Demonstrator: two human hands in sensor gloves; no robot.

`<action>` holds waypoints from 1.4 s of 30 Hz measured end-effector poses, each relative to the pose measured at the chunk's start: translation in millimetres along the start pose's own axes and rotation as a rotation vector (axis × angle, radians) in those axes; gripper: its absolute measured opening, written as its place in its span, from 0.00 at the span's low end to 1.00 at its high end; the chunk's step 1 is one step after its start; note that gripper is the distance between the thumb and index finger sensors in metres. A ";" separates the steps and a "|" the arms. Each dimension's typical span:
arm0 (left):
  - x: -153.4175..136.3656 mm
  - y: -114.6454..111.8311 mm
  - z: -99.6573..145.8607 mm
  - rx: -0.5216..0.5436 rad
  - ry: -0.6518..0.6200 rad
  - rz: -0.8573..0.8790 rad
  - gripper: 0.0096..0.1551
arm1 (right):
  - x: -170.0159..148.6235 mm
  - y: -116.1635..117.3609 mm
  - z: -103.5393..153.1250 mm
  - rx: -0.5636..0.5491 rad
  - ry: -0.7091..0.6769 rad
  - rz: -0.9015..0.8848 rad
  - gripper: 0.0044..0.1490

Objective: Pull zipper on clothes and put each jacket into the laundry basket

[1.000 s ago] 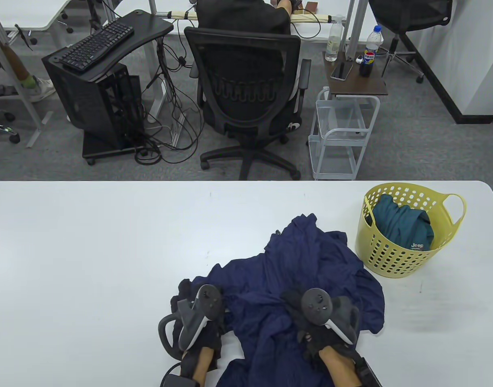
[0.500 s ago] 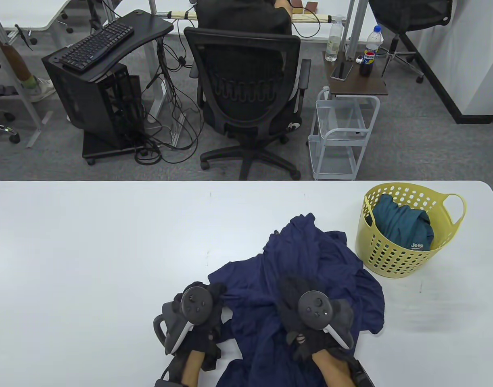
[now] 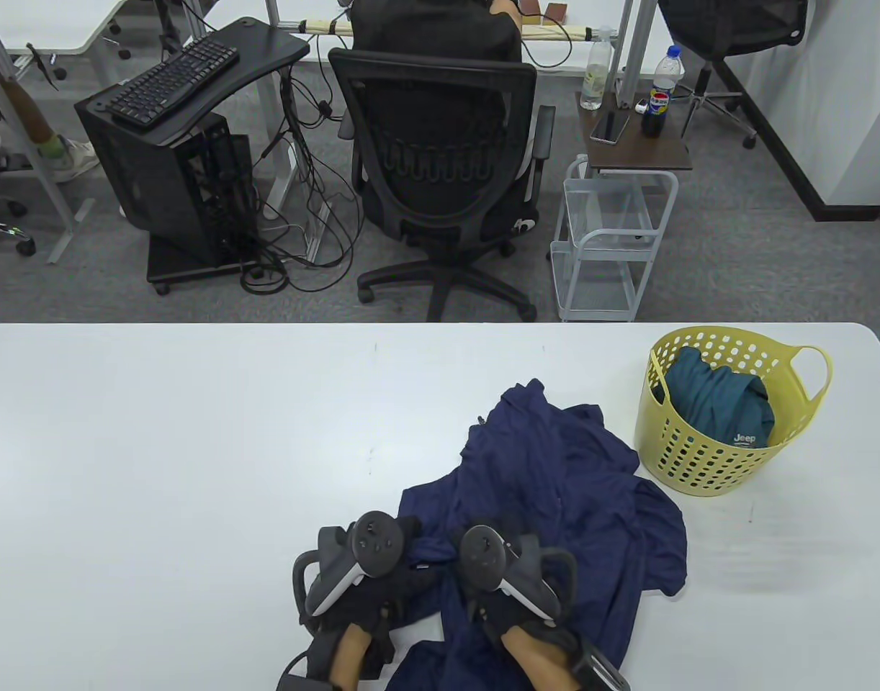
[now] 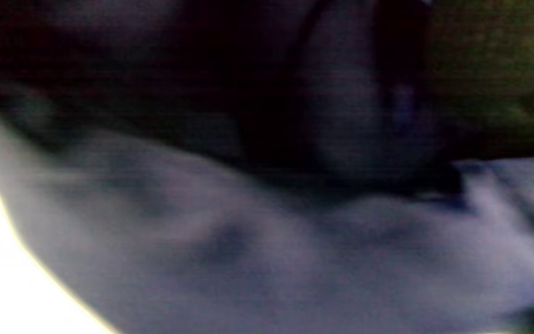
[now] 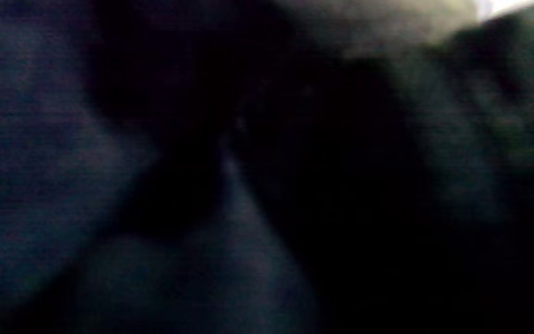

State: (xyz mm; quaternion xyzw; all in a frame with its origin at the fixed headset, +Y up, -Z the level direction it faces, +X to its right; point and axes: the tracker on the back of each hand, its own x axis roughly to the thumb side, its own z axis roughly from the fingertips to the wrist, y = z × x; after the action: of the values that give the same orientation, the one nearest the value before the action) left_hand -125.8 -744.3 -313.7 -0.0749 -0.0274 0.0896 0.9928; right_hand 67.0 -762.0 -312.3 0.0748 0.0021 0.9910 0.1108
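So the big change over the last second: the right hand [image 3: 508, 601] has slid left across the jacket [image 3: 555, 489] and now sits right next to the left hand [image 3: 371, 597], low in the frame, just below centre. A second ago they were well apart, one on each side of the bunched fabric. The left hand has barely moved. The jacket got dragged along too: its left edge has pulled in and the top peak has shifted a bit left.

My read is the hands are coming together on the front edge to find or line up the zipper, so the zip step is only starting. I can't see the zipper itself anywhere.

Grip state: honestly can't tell for either hand. From above, the trackers cover the fingers, and both wrist views are just dark blur with blue cloth up close. Both hands are down on the fabric, that's all I'd commit to.

The jacket is still crumpled on the tabletop [image 3: 159, 461], lower centre-right, its right edge near the basket [image 3: 699, 461] but apart from it. The basket, at right of the frame, already has a teal jacket [image 3: 721, 407] inside, so this navy one looks like what's left.
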 end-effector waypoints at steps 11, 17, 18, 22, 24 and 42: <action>-27.2 5.0 3.6 0.184 0.232 0.016 0.35 | -6.4 7.6 4.6 0.093 -0.010 0.013 0.27; -49.5 15.9 10.7 0.298 0.314 0.035 0.31 | -15.4 5.5 4.1 0.102 0.021 -0.013 0.27; -53.8 17.2 12.2 0.320 0.328 0.064 0.30 | -16.9 4.9 4.3 0.105 0.024 -0.023 0.27; -67.0 22.0 17.9 0.346 0.344 0.263 0.29 | -18.8 3.6 5.1 0.115 0.024 -0.044 0.28; -75.6 19.9 19.8 0.311 0.322 0.526 0.31 | -20.2 4.3 5.0 0.114 0.026 -0.045 0.28; -48.1 28.1 27.0 0.327 0.162 -0.085 0.27 | -47.6 6.0 5.1 0.190 0.102 -0.082 0.30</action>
State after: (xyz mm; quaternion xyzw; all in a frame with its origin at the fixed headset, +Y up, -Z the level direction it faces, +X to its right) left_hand -179.8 -721.9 -293.3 0.0815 0.0644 0.0448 0.9936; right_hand 112.3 -778.4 -314.2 0.0343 0.1050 0.9835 0.1435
